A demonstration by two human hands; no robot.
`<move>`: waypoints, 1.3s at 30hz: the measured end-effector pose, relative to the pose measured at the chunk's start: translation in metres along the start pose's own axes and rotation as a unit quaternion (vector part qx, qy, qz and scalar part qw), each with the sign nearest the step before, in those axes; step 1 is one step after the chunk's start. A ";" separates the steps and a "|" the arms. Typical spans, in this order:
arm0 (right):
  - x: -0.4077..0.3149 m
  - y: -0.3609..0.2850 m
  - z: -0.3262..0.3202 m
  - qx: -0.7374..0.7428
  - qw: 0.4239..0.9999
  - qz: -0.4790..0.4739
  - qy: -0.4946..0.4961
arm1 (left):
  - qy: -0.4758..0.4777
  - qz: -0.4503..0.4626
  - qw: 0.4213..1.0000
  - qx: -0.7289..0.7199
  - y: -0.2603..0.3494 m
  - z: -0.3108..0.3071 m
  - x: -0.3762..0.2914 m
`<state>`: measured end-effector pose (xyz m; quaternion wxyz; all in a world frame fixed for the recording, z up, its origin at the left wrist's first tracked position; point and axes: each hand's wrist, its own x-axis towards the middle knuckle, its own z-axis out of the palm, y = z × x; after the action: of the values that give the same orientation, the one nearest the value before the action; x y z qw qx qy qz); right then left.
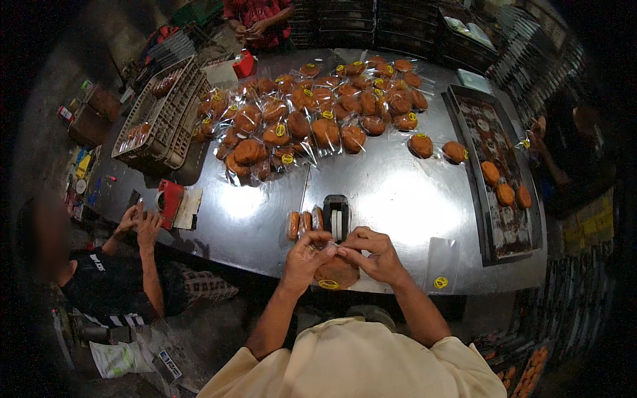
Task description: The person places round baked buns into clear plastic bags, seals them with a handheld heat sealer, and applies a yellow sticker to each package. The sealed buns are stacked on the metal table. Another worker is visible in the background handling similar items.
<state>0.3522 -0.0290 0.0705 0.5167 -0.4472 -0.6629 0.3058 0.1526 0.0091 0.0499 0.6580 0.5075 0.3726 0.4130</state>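
Note:
Between my two hands is a round brown bun [334,272] in a clear plastic bag with a yellow sticker. My left hand [304,258] pinches the bag's gathered end between thumb and fingers. From the other side, my right hand [374,252] grips the same end at the fingertips. Just beyond the hands stands a black tape dispenser [336,211] with a white roll. Several slim wrapped rolls [304,221] lie beside it on the left. To the right of my right hand, a flat clear bag [442,263] with a yellow sticker rests near the table edge.
Bagged buns [298,124] are heaped across the metal table [249,248]. A plastic crate [159,119] and a red tape dispenser [171,201] are on the left. A baking tray [517,229] with a few buns lies right. Co-workers stand left, right and across the table.

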 end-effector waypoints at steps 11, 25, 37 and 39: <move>-0.083 -0.012 0.091 0.363 0.835 0.401 0.104 | 0.172 0.081 0.966 0.176 -0.031 0.014 -0.053; -0.060 0.090 0.102 -0.130 0.938 0.268 0.177 | 0.043 -0.194 0.951 -0.235 -0.032 -0.035 -0.067; -0.052 0.000 0.055 0.003 0.952 0.270 -0.141 | -0.053 -0.165 0.985 -0.014 -0.031 -0.053 -0.069; -0.040 -0.020 0.060 0.044 0.962 0.227 -0.148 | -0.073 -0.143 0.987 -0.015 -0.030 -0.048 -0.069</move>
<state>0.2916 -0.0703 0.0548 0.3490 -0.5125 -0.5990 0.5068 0.0872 -0.0414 0.0158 0.7435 0.4681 0.3858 0.2817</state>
